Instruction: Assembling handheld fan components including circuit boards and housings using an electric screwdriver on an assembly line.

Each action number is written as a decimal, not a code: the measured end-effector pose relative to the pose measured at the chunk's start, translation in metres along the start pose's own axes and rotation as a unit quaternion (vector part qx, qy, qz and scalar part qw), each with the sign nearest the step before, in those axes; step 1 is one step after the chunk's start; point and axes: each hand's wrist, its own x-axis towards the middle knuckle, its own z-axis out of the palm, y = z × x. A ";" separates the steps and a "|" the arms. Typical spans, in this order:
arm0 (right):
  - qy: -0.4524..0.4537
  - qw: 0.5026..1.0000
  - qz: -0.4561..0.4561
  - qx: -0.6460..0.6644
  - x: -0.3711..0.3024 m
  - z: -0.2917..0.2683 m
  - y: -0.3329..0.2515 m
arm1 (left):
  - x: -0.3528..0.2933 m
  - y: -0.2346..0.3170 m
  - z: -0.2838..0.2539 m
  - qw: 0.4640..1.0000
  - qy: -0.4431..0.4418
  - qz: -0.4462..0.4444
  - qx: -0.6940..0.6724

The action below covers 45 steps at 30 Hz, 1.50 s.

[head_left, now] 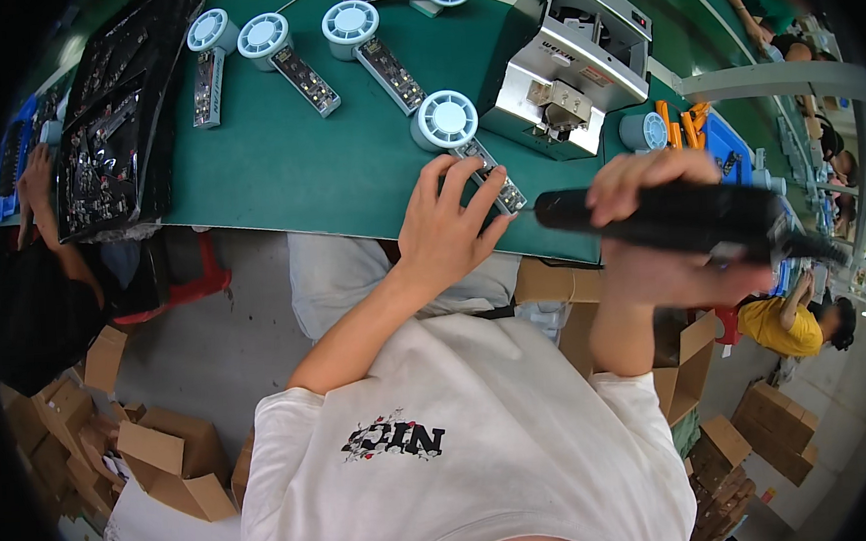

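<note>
A light-blue fan head lies on the green work table, its narrow handle with a bare circuit board slanting toward me. My left hand steadies that handle, fingertips across the board and thumb near its end. My right hand, slightly blurred, is wrapped round a black electric screwdriver held nearly level. The screwdriver's tip points left at the handle's near end; whether it touches is too blurred to tell.
More part-built handheld fans lie along the table's far side. A silver-and-black screw feeder stands behind the screwdriver, with another fan head and orange-handled tools beside it. A black tray of circuit boards stands left. Co-workers sit at both sides.
</note>
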 end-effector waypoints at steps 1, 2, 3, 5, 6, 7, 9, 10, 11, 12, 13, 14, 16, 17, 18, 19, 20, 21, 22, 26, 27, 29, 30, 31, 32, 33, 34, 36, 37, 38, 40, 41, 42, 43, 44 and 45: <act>0.012 0.998 -0.045 0.030 0.019 -0.006 -0.002 | -0.001 0.000 -0.001 1.000 -0.003 -0.004 0.001; 0.023 0.997 -0.066 0.039 0.035 -0.008 -0.011 | -0.001 -0.001 -0.001 1.000 -0.006 -0.008 0.001; 0.047 0.995 -0.086 0.036 0.048 -0.020 -0.021 | 0.003 0.002 0.002 1.000 -0.006 0.002 -0.009; 0.106 0.990 -0.094 0.009 0.077 -0.029 -0.017 | 0.002 0.002 0.002 1.000 -0.008 -0.003 -0.004; 0.148 0.987 -0.063 -0.002 0.087 -0.025 -0.016 | 0.001 0.002 0.001 1.000 -0.007 -0.002 -0.005; 0.160 0.984 -0.069 -0.045 0.094 -0.023 -0.010 | 0.001 0.002 0.000 1.000 -0.013 0.002 -0.006; 0.178 0.961 -0.034 -0.207 0.094 -0.018 -0.006 | 0.003 0.004 0.000 1.000 -0.018 0.009 -0.010; 0.174 0.963 -0.033 -0.203 0.092 -0.014 -0.002 | 0.001 0.004 -0.002 1.000 -0.018 0.006 -0.006; 0.167 0.964 -0.026 -0.205 0.091 -0.012 0.002 | 0.000 0.003 -0.003 1.000 -0.018 0.004 -0.004; 0.161 0.965 -0.019 -0.207 0.089 -0.009 0.005 | 0.000 0.002 -0.003 1.000 -0.016 0.001 0.000; 0.164 0.968 -0.009 -0.191 0.085 -0.006 0.002 | 0.000 0.002 -0.001 1.000 -0.011 -0.002 -0.001; 0.151 0.981 -0.032 -0.121 0.080 -0.005 0.000 | 0.000 0.002 0.000 1.000 -0.005 -0.005 -0.002; 0.129 0.990 -0.043 -0.036 0.063 -0.006 -0.005 | -0.001 0.001 0.001 1.000 -0.005 -0.002 -0.008; 0.114 0.993 -0.031 -0.027 0.050 -0.009 -0.007 | -0.002 0.000 0.001 1.000 -0.002 0.000 -0.010; 0.122 0.992 -0.030 0.025 0.039 -0.009 -0.009 | -0.001 -0.001 0.001 1.000 -0.002 -0.002 -0.010; 0.093 0.994 -0.047 0.025 0.029 -0.011 -0.011 | -0.001 0.000 0.001 1.000 -0.002 0.002 -0.014; 0.116 0.992 -0.052 0.004 0.019 -0.011 -0.014 | 0.000 0.000 0.001 1.000 -0.003 0.005 -0.018; 0.121 0.991 -0.056 -0.001 0.013 -0.011 -0.015 | 0.001 0.000 0.000 1.000 -0.003 0.004 -0.018; 0.128 0.990 -0.061 -0.007 0.009 -0.012 -0.015 | 0.002 0.001 0.000 1.000 -0.005 0.008 -0.019; 0.162 0.986 -0.038 0.003 0.001 -0.011 -0.012 | 0.001 0.000 -0.001 1.000 -0.011 0.008 -0.017; 0.162 0.986 -0.039 0.004 0.000 -0.011 -0.011 | 0.000 0.000 -0.001 1.000 -0.011 0.008 -0.016; 0.171 0.985 -0.035 -0.008 -0.004 -0.012 -0.008 | 0.000 0.001 -0.001 1.000 -0.018 0.005 -0.017; 0.171 0.985 -0.036 -0.007 -0.005 -0.012 -0.006 | 0.000 0.001 -0.001 1.000 -0.018 0.006 -0.017; 0.176 0.984 -0.034 -0.010 -0.005 -0.012 -0.004 | 0.000 0.002 -0.001 1.000 -0.019 0.004 -0.016; 0.181 0.983 -0.031 -0.013 -0.005 -0.012 -0.002 | 0.000 0.002 -0.001 1.000 -0.021 0.001 -0.015; 0.182 0.983 -0.032 -0.013 -0.005 -0.011 -0.002 | 0.000 0.002 0.000 1.000 -0.022 0.002 -0.015; 0.186 0.982 -0.029 -0.005 -0.004 -0.010 -0.002 | 0.000 0.003 0.000 1.000 -0.021 0.001 -0.014; 0.192 0.981 -0.025 0.002 -0.004 -0.009 0.000 | -0.001 0.003 0.001 1.000 -0.022 0.000 -0.014; 0.183 0.983 -0.024 -0.012 -0.004 -0.010 0.000 | -0.001 0.003 0.001 1.000 -0.023 -0.001 -0.012; 0.174 0.984 -0.023 -0.026 -0.005 -0.010 0.001 | -0.001 0.003 0.000 1.000 -0.023 -0.003 -0.011; 0.165 0.986 -0.029 -0.009 -0.006 -0.011 0.006 | 0.000 0.003 0.000 1.000 -0.023 -0.001 -0.009; 0.154 0.987 -0.035 0.009 -0.006 -0.012 0.008 | 0.001 0.003 0.000 1.000 -0.022 -0.001 -0.007; 0.155 0.987 -0.035 0.009 -0.007 -0.012 0.009 | 0.001 0.003 0.000 1.000 -0.023 0.000 -0.007; 0.154 0.988 -0.030 0.007 -0.008 -0.012 0.010 | 0.001 0.003 -0.001 1.000 -0.025 0.000 -0.008; 0.153 0.988 -0.025 0.005 -0.008 -0.013 0.011 | 0.001 0.003 -0.001 1.000 -0.026 -0.001 -0.009; 0.152 0.988 -0.025 0.005 -0.009 -0.012 0.012 | 0.001 0.003 -0.001 1.000 -0.026 -0.001 -0.008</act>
